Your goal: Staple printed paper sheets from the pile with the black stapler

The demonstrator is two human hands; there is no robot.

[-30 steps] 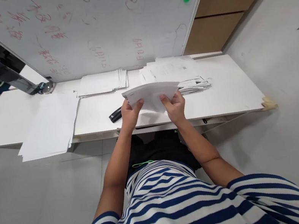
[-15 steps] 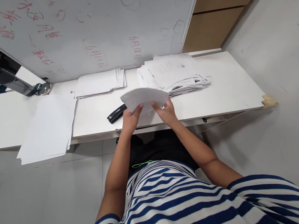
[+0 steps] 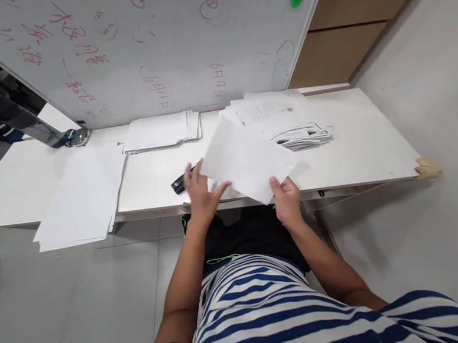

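**White sheets gathered, stapler not yet picked up**

White paper fills most of this desk. The right hand (image 3: pixel 287 204) pinches the near corner of a small sheaf of sheets (image 3: pixel 247 159), thumb on top and fingers underneath, and holds it tilted over the front edge of the white table (image 3: pixel 365 141). The sheaf hangs at about 12 o'clock from that hand and lies just in front of the person's body, its far corner reaching toward the printed pile.

The left hand (image 3: pixel 199 191) is spread, fingers open, holding nothing. Its thumb points toward the left edge of the sheaf, and its fingertips reach to 11 o'clock, over the black stapler (image 3: pixel 179 184) lying on the table. Whether the fingers touch the stapler cannot be told; they hide part of it.

Judging by how things lie, the sheets look collected into one set, while the stapler lies flat on the table and the binding seems undone.

A loose pile of printed pages (image 3: pixel 286 120) sits at 1 o'clock from the sheaf, a neater stack of blank paper (image 3: pixel 162 131) at 11 o'clock, and a wide spread of sheets (image 3: pixel 80 197) hangs over the table's front edge at 9 o'clock. A whiteboard (image 3: pixel 170 40) with red writing stands behind the table.
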